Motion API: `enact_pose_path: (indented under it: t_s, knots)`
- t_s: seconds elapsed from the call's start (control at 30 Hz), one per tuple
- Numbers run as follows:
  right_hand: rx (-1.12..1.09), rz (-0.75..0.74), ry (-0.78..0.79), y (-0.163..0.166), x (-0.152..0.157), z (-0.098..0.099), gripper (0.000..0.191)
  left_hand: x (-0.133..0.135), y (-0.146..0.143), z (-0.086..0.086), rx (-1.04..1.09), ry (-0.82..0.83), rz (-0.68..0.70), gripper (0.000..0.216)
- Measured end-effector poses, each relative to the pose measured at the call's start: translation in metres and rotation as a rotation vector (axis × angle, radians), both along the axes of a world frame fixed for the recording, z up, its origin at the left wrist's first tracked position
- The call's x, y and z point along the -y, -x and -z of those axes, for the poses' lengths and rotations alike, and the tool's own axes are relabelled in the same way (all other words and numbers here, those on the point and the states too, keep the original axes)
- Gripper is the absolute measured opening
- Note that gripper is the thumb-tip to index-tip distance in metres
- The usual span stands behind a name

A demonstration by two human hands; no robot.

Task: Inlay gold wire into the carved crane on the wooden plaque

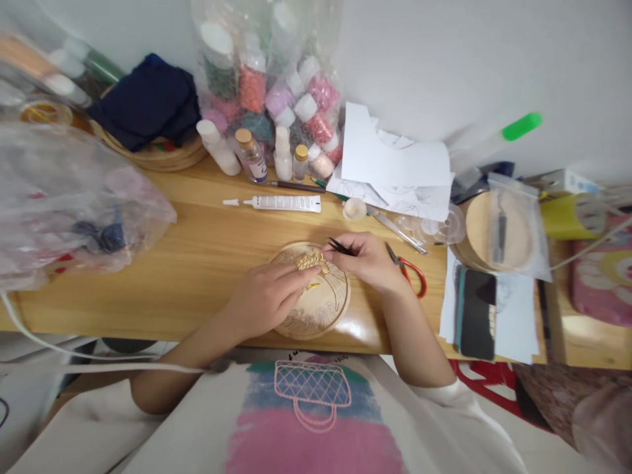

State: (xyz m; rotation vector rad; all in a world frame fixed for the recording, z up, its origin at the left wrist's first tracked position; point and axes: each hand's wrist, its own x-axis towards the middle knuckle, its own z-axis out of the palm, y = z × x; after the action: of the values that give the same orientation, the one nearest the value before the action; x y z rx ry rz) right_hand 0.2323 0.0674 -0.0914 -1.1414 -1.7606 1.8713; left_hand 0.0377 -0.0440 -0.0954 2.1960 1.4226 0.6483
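A round wooden board (318,326) with carved or drawn wave lines lies at the table's front edge. Gold cord or chain work (311,260) forms a shape on its upper part, and a small loose-looking gold bit (311,286) lies below. My left hand (269,296) rests over the board's left side, fingers stretched out flat, their tips touching the gold work; its thumb is hidden. Closed around black tweezers (342,247), my right hand (365,260) hovers at the board's upper right. Its fingertips are by the gold work; whether they also pinch some gold cannot be made out.
Behind the board lie a white glue tube (286,203), small bottles (283,155) and a bag of coloured jars (296,85). Red-handled pliers (413,276) lie right of my hand, near a phone (476,315) on papers. A plastic bag (74,204) fills the left.
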Motion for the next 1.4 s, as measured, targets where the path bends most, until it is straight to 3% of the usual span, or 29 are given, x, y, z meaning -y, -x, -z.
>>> enact_pose_path:
  t_s: [0.17, 0.33, 0.5, 0.67, 0.77, 0.97, 1.1, 1.3, 1.4]
  knots:
    - [-0.006, 0.080, -0.096, 0.003, 0.005, -0.015, 0.021, -0.013, 0.002, -0.017, 0.062, -0.005, -0.036, 0.028]
    - [-0.004, 0.175, -0.391, 0.014, 0.015, -0.060, 0.011, -0.037, 0.000, -0.061, 0.053, 0.124, -0.051, 0.023]
    - [0.070, 0.301, -0.689, 0.023, 0.022, -0.108, 0.009, -0.051, 0.003, -0.103, -0.087, -0.186, -0.036, 0.037]
    - [0.095, 0.452, -0.870, 0.034, 0.031, -0.132, 0.011, -0.049, 0.007, -0.128, -0.094, -0.355, -0.080, 0.033]
    - [0.077, 0.524, -0.938, 0.042, 0.035, -0.136, 0.011, -0.048, 0.008, -0.136, 0.016, -0.366, -0.112, 0.030]
    - [-0.018, 0.626, -0.991, 0.047, 0.038, -0.142, 0.017, -0.051, 0.011, -0.147, 0.378, -0.240, -0.180, 0.023]
    - [0.080, 0.665, -1.064, 0.043, 0.042, -0.144, 0.025, -0.053, 0.016, -0.147, 0.574, -0.165, -0.192, 0.022]
    - [0.199, 0.508, -1.205, 0.045, 0.049, -0.142, 0.036, -0.056, 0.015, -0.143, 0.606, -0.184, -0.213, 0.021]
    - [0.242, 0.519, -1.236, 0.047, 0.050, -0.141, 0.037, -0.058, 0.013, -0.142, 0.573, -0.189, -0.205, 0.020]
